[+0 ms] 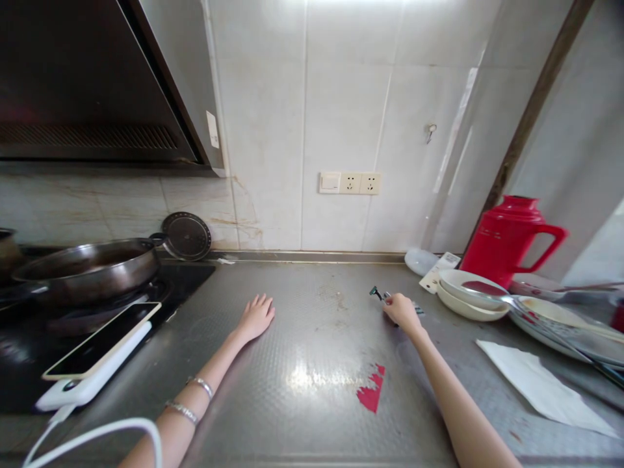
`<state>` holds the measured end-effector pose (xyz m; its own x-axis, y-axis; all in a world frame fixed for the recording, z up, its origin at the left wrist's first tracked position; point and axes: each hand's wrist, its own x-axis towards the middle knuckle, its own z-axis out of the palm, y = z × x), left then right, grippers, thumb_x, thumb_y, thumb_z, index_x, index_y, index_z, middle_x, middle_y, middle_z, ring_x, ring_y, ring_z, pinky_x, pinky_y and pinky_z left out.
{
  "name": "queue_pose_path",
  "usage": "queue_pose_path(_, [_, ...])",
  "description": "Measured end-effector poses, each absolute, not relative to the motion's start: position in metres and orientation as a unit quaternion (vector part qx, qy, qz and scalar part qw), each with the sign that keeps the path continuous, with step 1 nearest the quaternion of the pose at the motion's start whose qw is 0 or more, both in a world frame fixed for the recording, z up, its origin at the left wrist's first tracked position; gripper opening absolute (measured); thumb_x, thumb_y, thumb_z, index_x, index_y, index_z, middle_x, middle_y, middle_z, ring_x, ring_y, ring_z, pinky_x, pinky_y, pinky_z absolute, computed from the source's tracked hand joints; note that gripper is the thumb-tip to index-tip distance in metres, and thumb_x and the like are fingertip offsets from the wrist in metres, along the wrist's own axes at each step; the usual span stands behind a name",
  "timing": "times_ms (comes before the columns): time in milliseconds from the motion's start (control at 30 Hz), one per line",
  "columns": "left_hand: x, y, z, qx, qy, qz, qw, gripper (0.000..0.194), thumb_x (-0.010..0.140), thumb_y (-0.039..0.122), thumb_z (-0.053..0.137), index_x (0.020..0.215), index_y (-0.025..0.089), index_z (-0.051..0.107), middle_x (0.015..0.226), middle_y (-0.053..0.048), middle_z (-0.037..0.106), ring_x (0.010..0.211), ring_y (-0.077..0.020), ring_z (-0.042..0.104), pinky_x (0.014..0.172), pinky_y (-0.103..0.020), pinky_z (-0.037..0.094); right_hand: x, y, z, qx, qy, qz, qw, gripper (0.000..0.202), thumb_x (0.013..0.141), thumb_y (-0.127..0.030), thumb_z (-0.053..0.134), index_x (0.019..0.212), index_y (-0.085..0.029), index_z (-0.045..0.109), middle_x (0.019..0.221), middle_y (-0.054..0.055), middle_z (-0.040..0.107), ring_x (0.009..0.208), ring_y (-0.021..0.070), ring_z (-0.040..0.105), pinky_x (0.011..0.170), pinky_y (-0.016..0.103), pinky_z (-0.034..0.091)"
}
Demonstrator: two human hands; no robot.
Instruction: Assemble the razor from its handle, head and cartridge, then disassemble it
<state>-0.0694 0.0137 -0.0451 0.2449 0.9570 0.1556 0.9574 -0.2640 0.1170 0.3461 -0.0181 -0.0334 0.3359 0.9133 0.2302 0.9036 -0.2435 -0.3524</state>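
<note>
My left hand (257, 317) lies palm down on the grey metal counter (302, 325), its fingers a little apart and nothing in it. Two silver bracelets circle that wrist. On the right side of the counter, my right hand (400, 308) has its fingers closed on a small dark razor (375, 292), whose head points up and to the left. Another small object (418, 309) shows partly behind this hand, too small to make out. A torn red patch (372, 390) is on the counter between my forearms.
A pan (92, 270) stands on the stove at left, with a phone (104, 341) on a white power bank (97, 374) near it. At right are stacked bowls (468, 305), a red thermos (502, 237) and a white napkin (541, 383).
</note>
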Motion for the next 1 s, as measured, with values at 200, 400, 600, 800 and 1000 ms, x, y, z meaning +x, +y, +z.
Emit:
queue_pose_path(200, [-0.066,0.01,-0.04,-0.785,-0.607,-0.125,-0.002,0.047,0.087,0.037,0.031,0.125,0.016,0.048,0.138,-0.012,0.039,0.13,-0.029,0.028,0.104,-0.045,0.024,0.32,-0.014,-0.027,-0.736,-0.587,0.064,0.333,0.026,0.067,-0.019,0.053,0.088,-0.013,0.068,0.085,0.01,0.069,0.081,0.0211,0.064,0.068,0.024,0.044])
queue_pose_path(400, [-0.046,-0.005,-0.009,-0.772,-0.556,-0.307,-0.036,0.038,0.088,0.034,0.031,0.096,0.016,0.063,0.107,-0.009,0.064,0.104,-0.0196,0.054,0.092,-0.031,0.038,0.271,-0.021,-0.021,-0.636,-0.622,0.108,0.444,0.026,0.068,-0.028,0.055,0.087,-0.013,0.065,0.071,0.006,0.067,0.067,0.0183,0.062,0.064,0.026,0.046])
queue_pose_path(600, [0.003,-0.023,0.006,-0.756,-0.447,-0.405,-0.252,0.045,0.082,0.049,0.041,0.074,0.013,0.067,0.077,-0.006,0.069,0.074,-0.0169,0.061,0.067,-0.024,0.043,0.233,-0.029,-0.019,-0.551,-0.63,0.182,0.516,0.029,0.065,-0.035,0.062,0.084,-0.014,0.064,0.068,0.005,0.064,0.063,0.0165,0.059,0.061,0.027,0.046])
queue_pose_path(800, [0.045,-0.023,0.005,-0.728,-0.441,-0.432,-0.298,0.041,0.074,0.048,0.052,0.071,0.01,0.069,0.068,-0.007,0.068,0.063,-0.0155,0.057,0.057,-0.024,0.039,0.21,-0.042,-0.013,-0.514,-0.636,0.207,0.538,0.03,0.066,-0.035,0.064,0.087,-0.014,0.063,0.069,0.004,0.063,0.062,0.0152,0.057,0.062,0.027,0.046])
queue_pose_path(1000, [0.065,-0.013,0.006,-0.713,-0.438,-0.447,-0.317,0.039,0.071,0.047,0.056,0.07,0.01,0.07,0.067,-0.008,0.068,0.063,-0.0166,0.059,0.056,-0.024,0.04,0.203,-0.05,-0.009,-0.515,-0.646,0.18,0.534,0.023,0.066,-0.03,0.063,0.084,-0.016,0.061,0.069,0.002,0.06,0.062,0.0143,0.054,0.059,0.025,0.043])
